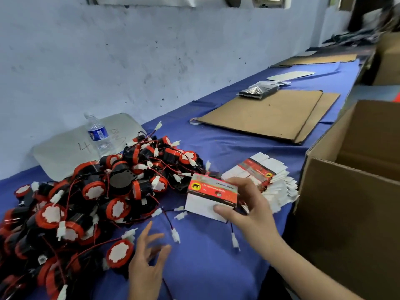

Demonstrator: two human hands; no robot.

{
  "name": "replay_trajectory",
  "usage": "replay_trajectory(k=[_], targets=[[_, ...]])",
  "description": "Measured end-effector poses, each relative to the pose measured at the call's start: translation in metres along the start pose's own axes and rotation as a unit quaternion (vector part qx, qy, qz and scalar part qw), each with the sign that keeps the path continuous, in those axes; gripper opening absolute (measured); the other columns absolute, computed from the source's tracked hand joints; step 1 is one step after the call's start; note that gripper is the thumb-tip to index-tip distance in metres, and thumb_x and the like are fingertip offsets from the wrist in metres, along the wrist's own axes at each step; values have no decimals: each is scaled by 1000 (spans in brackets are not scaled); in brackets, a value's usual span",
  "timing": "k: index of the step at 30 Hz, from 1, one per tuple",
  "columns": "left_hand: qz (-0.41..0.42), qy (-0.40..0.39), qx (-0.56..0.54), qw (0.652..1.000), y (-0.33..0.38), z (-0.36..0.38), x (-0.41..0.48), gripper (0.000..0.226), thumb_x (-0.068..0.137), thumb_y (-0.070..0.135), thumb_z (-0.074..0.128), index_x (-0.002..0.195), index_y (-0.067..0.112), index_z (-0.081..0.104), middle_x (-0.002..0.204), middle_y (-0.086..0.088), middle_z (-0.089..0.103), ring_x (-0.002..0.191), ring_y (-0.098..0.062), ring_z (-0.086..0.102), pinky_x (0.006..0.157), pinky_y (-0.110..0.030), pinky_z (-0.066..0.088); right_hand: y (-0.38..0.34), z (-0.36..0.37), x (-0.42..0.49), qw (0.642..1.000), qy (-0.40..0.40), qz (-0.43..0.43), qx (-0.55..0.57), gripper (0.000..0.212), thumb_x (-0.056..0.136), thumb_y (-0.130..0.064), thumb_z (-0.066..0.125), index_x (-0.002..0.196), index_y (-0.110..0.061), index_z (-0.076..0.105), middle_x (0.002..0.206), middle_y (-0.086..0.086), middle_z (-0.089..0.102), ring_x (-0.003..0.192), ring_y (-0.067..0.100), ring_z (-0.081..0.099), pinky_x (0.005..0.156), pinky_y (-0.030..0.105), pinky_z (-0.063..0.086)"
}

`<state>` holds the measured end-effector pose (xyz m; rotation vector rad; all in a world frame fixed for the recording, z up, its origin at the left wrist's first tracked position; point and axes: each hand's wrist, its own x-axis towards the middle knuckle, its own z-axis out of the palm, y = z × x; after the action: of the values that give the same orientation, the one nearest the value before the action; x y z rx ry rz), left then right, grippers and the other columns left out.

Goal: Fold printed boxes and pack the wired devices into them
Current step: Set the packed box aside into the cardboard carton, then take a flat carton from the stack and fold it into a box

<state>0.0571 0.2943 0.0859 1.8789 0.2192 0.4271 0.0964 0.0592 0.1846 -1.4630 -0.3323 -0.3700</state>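
Right hand [249, 211] grips a folded box [213, 197] above the table's [216, 267] middle, thumb on its white flap.
Left hand [147, 263] hovers nearby, fingers spread and loose, holding nothing. Devices [97, 191] lie heaped toward the left edge. Flat boxes [270, 176] are stacked beside an open carton [350, 191] at the right edge; the contents of carton and box are hidden.

Soft daylight, edge warp, motion blur

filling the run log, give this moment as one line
right hand: holds red-and-white printed cardboard box | left hand: open, over blue tablecloth | red-and-black wired devices: heaped
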Motion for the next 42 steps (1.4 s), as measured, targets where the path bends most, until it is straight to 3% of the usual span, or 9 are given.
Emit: replay_trajectory(k=[5,9,16,19,21,24,31,37,42], targets=[[-1,-21,-1,1000,-1,1,6,45,91,1,58,131,20,49,100,-10,67,96,-32,63,68,-17,46,-30,-60,62,898,320,62,297,30,79,-26,74,103,-18,58,100,-2,69,88,13,68,67,25,55],[-9,-54,-6,998,7,-1,7,43,93,-9,49,133,9,47,95,-16,62,65,6,63,57,-5,41,-42,-92,86,761,381,93,517,27,89,-24,69,107,-7,58,106,13,68,79,23,74,67,25,58],[46,-15,-11,999,-1,6,4,37,89,33,63,122,20,54,89,-1,70,71,1,65,68,-6,46,-31,-102,91,771,340,103,529,41,93,-34,61,117,-2,53,112,15,66,92,27,72,61,24,58],[43,-1,-6,999,-14,6,8,37,83,34,53,119,29,57,84,5,72,75,-1,66,71,-8,47,-10,-87,98,911,249,130,303,17,96,-19,56,100,-4,61,86,11,73,83,26,72,69,30,59],[44,2,2,999,-17,5,8,31,85,37,52,115,37,59,87,12,72,76,0,66,71,-8,47,14,-82,109,980,103,107,-135,17,94,-19,59,108,-10,63,100,7,71,98,25,67,83,33,55],[47,9,11,999,-15,6,5,21,91,44,57,111,43,58,89,14,72,76,1,67,71,-6,47,43,-90,126,821,-93,183,-533,74,84,-38,72,145,-14,38,144,11,43,132,29,41,104,37,38],[20,-14,-2,1000,-4,6,3,29,81,47,51,108,43,58,86,12,72,77,4,65,69,-1,43,43,-89,149,723,-146,270,-618,81,64,-57,81,121,-8,52,134,13,37,122,31,39,98,40,41],[7,-42,-11,999,2,4,1,30,79,46,49,107,42,58,86,8,72,87,-7,66,73,-11,46,42,-67,152,640,-121,95,-753,79,74,-42,77,139,-20,38,140,14,31,131,33,30,103,41,31],[9,-53,-2,999,7,1,-2,39,76,52,47,112,42,59,94,1,71,91,-12,64,73,-20,44,24,-73,169,786,-31,54,-615,56,86,-15,65,137,-20,42,116,14,55,102,33,54,80,38,44]])
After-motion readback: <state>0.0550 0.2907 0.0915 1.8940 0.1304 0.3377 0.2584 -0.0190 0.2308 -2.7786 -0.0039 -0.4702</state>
